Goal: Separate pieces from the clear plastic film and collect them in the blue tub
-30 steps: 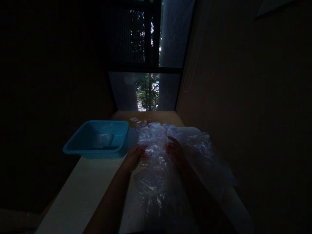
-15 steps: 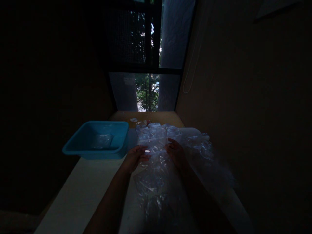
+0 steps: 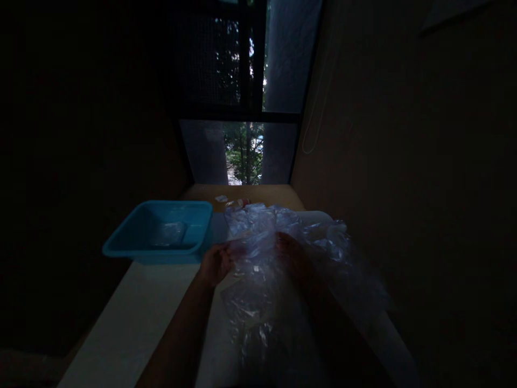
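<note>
A clear plastic bag (image 3: 254, 245) is stretched between my two hands over the table. My left hand (image 3: 217, 263) is closed on its left edge, fingers pinched together. On the other side, my right hand (image 3: 291, 254) grips the bag's right edge; it is dim and slightly blurred. More crumpled clear plastic (image 3: 248, 304) lies on the table just below the hands. Behind them sits a heap of clear plastic bags (image 3: 258, 213), and further loose plastic (image 3: 335, 240) spreads out to the right.
A blue basin (image 3: 197, 249) stands on the white table (image 3: 161, 302) at the left, with a clear plastic packet (image 3: 168, 233) inside. A wooden ledge (image 3: 270, 193) beneath the window holds a small white scrap (image 3: 221, 199). Dark walls close in both sides.
My left hand has shifted slightly left and its fingers have closed more. The plastic between my hands has changed from a flat sheet to a gathered, blurred shape.
</note>
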`<action>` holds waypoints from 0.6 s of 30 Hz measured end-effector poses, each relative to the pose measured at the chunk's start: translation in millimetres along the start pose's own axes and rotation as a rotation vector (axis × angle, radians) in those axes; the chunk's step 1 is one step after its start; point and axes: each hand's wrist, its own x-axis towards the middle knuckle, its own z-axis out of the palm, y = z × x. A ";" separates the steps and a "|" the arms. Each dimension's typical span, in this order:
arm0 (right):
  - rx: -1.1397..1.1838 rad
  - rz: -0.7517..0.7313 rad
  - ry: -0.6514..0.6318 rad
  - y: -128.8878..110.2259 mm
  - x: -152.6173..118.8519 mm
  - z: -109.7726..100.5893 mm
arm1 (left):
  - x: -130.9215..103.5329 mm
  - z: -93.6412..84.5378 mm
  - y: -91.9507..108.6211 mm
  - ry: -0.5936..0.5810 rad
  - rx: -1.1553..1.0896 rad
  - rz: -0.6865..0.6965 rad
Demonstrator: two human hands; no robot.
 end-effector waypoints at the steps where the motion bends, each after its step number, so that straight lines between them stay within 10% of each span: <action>1: -0.011 0.019 -0.027 -0.6 -1.5 0.5 | -0.1 0.0 0.8 -0.003 -0.007 -0.035; 18: -0.280 0.072 -0.208 1.5 -6.6 10.4 | -8.8 15.3 -4.8 -0.106 0.496 -0.115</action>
